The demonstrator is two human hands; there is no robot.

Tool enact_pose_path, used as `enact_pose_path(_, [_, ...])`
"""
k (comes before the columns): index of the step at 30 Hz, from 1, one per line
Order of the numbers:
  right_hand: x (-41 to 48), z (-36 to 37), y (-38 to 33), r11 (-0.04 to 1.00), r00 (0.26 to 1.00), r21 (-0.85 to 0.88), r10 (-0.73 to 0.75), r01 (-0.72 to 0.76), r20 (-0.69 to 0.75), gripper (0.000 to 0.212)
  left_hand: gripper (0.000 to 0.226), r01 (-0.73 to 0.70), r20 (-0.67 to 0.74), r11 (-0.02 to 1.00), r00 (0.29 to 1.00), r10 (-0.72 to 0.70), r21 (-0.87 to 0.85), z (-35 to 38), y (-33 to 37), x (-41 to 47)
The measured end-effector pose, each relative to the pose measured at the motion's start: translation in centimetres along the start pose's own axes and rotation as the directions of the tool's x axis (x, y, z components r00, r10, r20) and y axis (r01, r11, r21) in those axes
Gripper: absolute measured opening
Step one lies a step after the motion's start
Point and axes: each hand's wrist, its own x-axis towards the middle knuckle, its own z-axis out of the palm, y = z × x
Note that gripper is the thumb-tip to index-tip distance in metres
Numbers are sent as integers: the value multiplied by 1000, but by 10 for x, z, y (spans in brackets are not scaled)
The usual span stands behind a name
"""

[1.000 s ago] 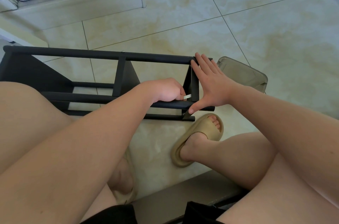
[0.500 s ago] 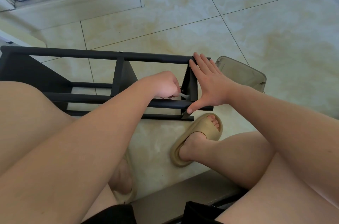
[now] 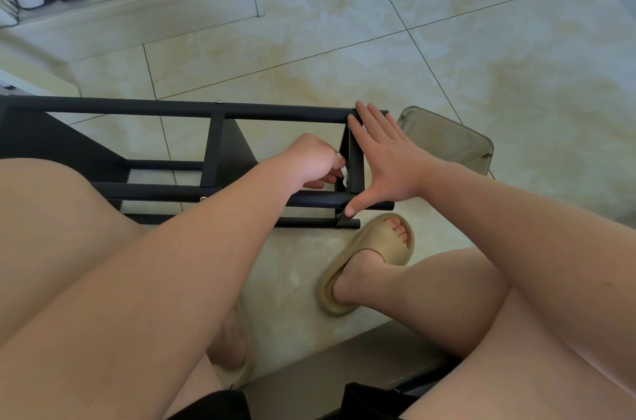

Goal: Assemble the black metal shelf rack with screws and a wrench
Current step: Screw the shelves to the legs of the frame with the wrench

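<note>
At the right end of the rack [image 3: 275,112]: rails look joined. My left hand [image 3: 311,161] grasps the wrench [image 3: 344,174], joint likely unfinished. My right hand [image 3: 385,158] lies flat, bracing.

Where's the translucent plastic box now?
The box sits on the tiled floor, right of centre in the head view, past the right end of the rack, behind the right hand.

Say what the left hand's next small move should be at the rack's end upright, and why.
Probably a short turn of the silvery wrench: the left hand grips it at the inner face of the end upright, while the right hand lies flat on its outer side, bracing the black metal rack.
</note>
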Motion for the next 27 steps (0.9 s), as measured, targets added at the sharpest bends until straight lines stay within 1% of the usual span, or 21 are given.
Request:
enact_pose_path(3, [1, 0, 1, 1000, 1000, 2, -4, 4, -2, 160, 14, 31, -43, 999, 999, -31, -17, 3, 2, 0])
enact_pose_path(6, [1, 0, 2, 1000, 1000, 5, -6, 6, 0, 160, 6, 49, -66, 996, 996, -54, -79, 5, 3, 1])
enact_pose_path(11, [2, 0, 1, 1000, 1000, 1, -7, 7, 3, 160, 14, 100, -49, 976, 993, -111, -193, 5, 3, 5])
enact_pose_path(17, [1, 0, 0, 1000, 1000, -3, -2, 2, 5, 159, 11, 75, -31, 993, 996, -78, -91, 3, 3, 3])
enact_pose_path(23, [1, 0, 0, 1000, 1000, 1, -2, 2, -1, 158, 13, 108, -13, 981, 994, -112, -159, 4, 4, 2])
enact_pose_path(27, [1, -1, 0, 1000, 1000, 3, 0, 0, 2, 159, 15, 140, 21, 978, 990, -138, -156, 4, 3, 1])
